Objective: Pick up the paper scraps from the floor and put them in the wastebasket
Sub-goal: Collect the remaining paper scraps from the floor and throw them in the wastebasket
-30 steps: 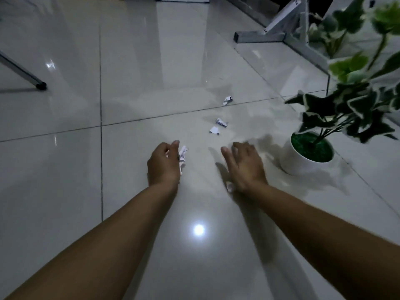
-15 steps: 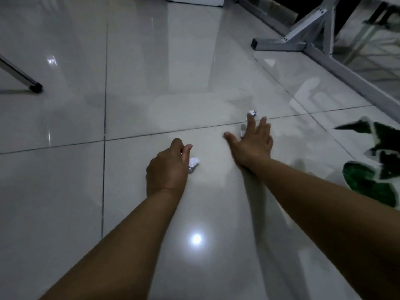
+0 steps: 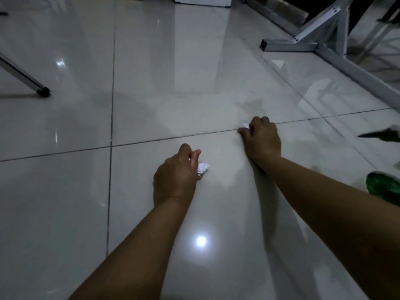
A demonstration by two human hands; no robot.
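Currently: left hand (image 3: 175,176) gripping crumpled scrap (image 3: 203,168); right hand (image 3: 260,137) curling round another scrap (image 3: 245,126) on the floor (image 3: 151,83). Risk: loose pinches are letting paper slip; wastebasket is not showing.

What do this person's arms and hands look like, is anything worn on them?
Both forearms are bare right up to the bottom edge of the picture: no sleeves show. The left hand and the right hand wear no gloves, and no watch, bracelet or ring can be made out, though the dim light hides fine detail.
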